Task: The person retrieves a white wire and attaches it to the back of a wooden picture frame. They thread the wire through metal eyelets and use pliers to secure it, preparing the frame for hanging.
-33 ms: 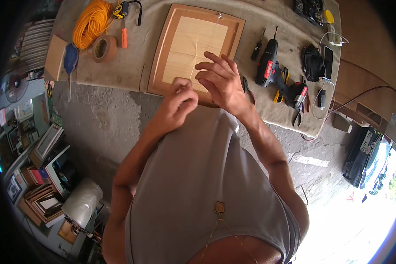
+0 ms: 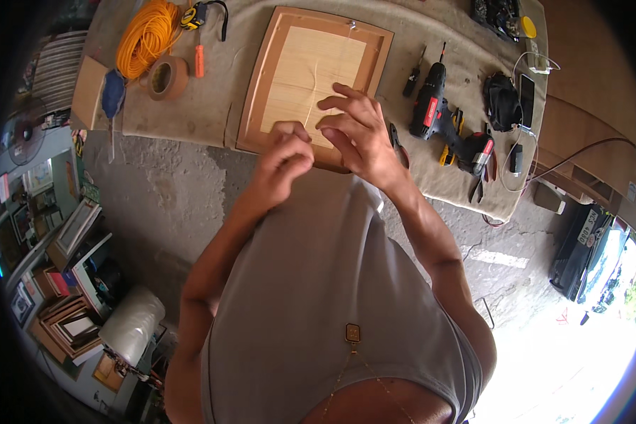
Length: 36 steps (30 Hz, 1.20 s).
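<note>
Loosely curled fingers (image 2: 350, 109), rectangular brown frame (image 2: 263, 78), wood-grained panel (image 2: 297, 63), wrinkled cloth (image 2: 208, 106)

The frame (image 2: 297, 74) lies between tape roll (image 2: 179, 78) and drill (image 2: 430, 99).

Frame (image 2: 266, 78): wood, smooth, matt brown border. Inner panel (image 2: 302, 56): pale wood, visible grain. Hook (image 2: 352, 25): glossy metal. Bench covering (image 2: 205, 113): matt, creased cloth. Drill (image 2: 429, 95): predominantly matt plastic. Floor (image 2: 166, 184): rough, worn concrete.
</note>
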Each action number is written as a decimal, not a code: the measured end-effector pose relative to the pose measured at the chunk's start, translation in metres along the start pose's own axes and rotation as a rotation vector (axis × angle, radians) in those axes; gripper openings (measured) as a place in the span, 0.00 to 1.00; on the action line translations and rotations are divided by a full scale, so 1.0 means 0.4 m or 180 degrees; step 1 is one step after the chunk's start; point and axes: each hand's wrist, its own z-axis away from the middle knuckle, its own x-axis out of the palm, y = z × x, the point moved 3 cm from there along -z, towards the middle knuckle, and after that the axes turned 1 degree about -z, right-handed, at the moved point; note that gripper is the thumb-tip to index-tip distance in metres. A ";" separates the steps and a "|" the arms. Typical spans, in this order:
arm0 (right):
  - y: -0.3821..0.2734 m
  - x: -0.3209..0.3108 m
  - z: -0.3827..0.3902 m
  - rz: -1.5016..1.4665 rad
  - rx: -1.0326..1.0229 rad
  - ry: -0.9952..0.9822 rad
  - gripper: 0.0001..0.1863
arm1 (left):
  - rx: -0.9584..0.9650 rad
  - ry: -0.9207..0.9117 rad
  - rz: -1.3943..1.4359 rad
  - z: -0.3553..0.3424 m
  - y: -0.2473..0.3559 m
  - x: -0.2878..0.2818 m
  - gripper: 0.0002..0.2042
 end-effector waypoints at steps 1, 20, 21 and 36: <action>-0.014 -0.012 0.006 -0.0050 0.0013 0.0085 0.10 | -0.0301 0.0034 0.0994 -0.004 -0.007 -0.002 0.03; 0.071 0.018 0.007 -0.2054 0.2734 0.0709 0.19 | -0.0873 -0.0122 0.1658 -0.031 -0.027 -0.007 0.04; 0.074 0.030 0.011 -0.2072 0.2821 0.0359 0.19 | -0.0899 -0.0148 0.1592 -0.032 -0.026 -0.007 0.05; -0.043 0.039 0.073 -0.1813 0.2216 -0.0269 0.11 | -0.1212 -0.0625 0.3153 -0.056 -0.039 0.022 0.04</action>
